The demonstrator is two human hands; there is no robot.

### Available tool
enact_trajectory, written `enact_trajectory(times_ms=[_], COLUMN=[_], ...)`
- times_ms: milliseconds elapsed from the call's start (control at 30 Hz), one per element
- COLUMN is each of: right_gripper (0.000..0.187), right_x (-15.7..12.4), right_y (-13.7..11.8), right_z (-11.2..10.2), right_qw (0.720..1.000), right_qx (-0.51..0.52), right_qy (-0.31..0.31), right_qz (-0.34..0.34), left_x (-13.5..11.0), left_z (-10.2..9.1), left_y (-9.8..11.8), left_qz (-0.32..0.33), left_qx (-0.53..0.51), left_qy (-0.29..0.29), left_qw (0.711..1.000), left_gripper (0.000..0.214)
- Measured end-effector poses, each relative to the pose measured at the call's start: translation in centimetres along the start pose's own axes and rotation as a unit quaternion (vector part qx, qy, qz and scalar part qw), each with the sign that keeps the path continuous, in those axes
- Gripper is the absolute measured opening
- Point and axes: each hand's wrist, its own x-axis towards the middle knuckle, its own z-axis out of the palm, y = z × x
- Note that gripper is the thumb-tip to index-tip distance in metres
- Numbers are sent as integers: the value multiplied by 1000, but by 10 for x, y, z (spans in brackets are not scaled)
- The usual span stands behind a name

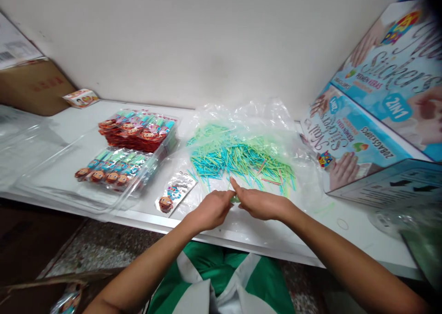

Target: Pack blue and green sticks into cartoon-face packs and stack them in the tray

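Both hands meet just in front of a loose pile of thin green and blue sticks (238, 159), which lies on a clear plastic sheet or bag (312, 185). My left hand (216, 208) is closed, its fingers curled inward. My right hand (260, 203) has its index finger stretched towards the pile, with the other fingers curled against my left hand. A bit of green shows between the hands, but what they hold is mostly hidden. Left of them lies a small white packet (176, 193) printed with a cartoon figure.
A clear plastic tray (113, 208) holds stacks of filled packets (134, 130) at the left. Cardboard boxes (37, 86) and a small printed box (81, 98) stand behind it. Large blue sticker boxes (355, 139) rise at the right. A rubber band (342, 224) lies near the front edge.
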Motion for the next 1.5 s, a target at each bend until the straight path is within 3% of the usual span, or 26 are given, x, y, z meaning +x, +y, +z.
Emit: enact_trajectory(times_ms=[100, 233, 333, 500, 600, 667, 733, 833, 900, 1067, 1233, 1367, 1500], right_gripper=[75, 75, 65, 53, 55, 54, 51, 48, 43, 22, 12, 5, 20], right_x=[1, 1, 2, 14, 28, 37, 42, 38, 29, 12, 14, 14, 10], right_y=[5, 0, -9, -21, -26, -26, -22, -10, -2, 5, 7, 6, 1], right_z=[2, -9, -21, -22, -15, -12, -11, -13, -12, 5, 19, 25, 29], right_qw=[1000, 997, 993, 997, 993, 992, 987, 953, 921, 900, 902, 907, 889], right_qx=[29, 59, 83, -1, -27, -23, 16, 193, 309, 397, 386, 356, 391], right_qy=[5, -46, -77, 66, 93, 104, 139, 208, 202, 135, 167, 198, 216], right_qz=[-6, -31, -17, 38, 62, 74, 80, 103, 125, 117, 96, 104, 102], left_x=[-2, -5, -9, -7, -1, 4, 7, 7, 4, -1, -2, -3, -3], left_z=[6, 13, 14, 17, 26, 32, 36, 34, 30, 29, 32, 35, 38], left_y=[3, 1, 0, 2, 0, -2, -5, -11, -15, -20, -17, -16, -17], left_qz=[16, 18, -1, -80, -118, -140, -165, -204, -216, -206, -205, -188, -179], left_qx=[29, 82, 55, -100, -228, -306, -371, -437, -455, -461, -452, -437, -433], left_qy=[-11, -28, -35, -100, -131, -120, -68, 5, 17, -1, -9, 18, 29], left_qw=[999, 996, 998, 987, 957, 934, 911, 876, 863, 863, 868, 879, 883], left_gripper=[16, 14, 15, 31, 38, 40, 39, 38, 38, 35, 35, 32, 32])
